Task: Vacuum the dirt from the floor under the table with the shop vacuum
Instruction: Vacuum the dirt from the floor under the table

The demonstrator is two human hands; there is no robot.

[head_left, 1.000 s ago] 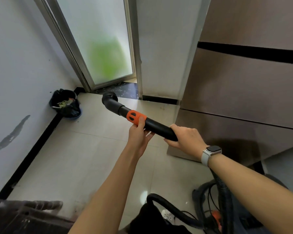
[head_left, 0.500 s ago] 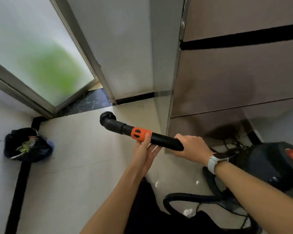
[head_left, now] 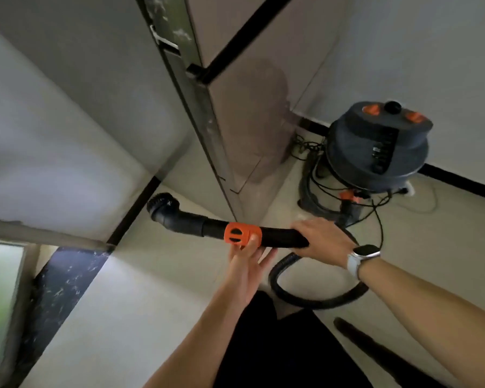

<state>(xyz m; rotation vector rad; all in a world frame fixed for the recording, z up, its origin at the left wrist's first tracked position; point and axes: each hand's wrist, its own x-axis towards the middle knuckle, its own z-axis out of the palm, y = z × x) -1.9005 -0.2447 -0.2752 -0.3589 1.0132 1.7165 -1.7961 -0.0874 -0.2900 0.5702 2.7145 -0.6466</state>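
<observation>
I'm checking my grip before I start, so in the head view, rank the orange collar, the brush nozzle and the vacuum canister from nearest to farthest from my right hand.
From the right hand, gripping the wand:
1. Orange collar, just left of it on the wand, where the left hand touches.
2. Brush nozzle, farther left at the wand's tip.
3. Vacuum canister, up and right, by the wall.

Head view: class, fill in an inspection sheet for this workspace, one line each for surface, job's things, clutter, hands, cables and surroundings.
Surface: pale tiled floor; no dirt can be made out.
Job's things: black wand with orange collar, its nozzle held above the floor; shop vacuum standing by the wall; hose looped on the floor.
Clutter: nothing seen.
Hands: left hand touches the collar, thumb on it, fingers loose; right hand grips the wand, watch on the wrist.
Cables: black cords tangled at the vacuum's base.
Surroundings: brown cabinet, frosted door.
</observation>
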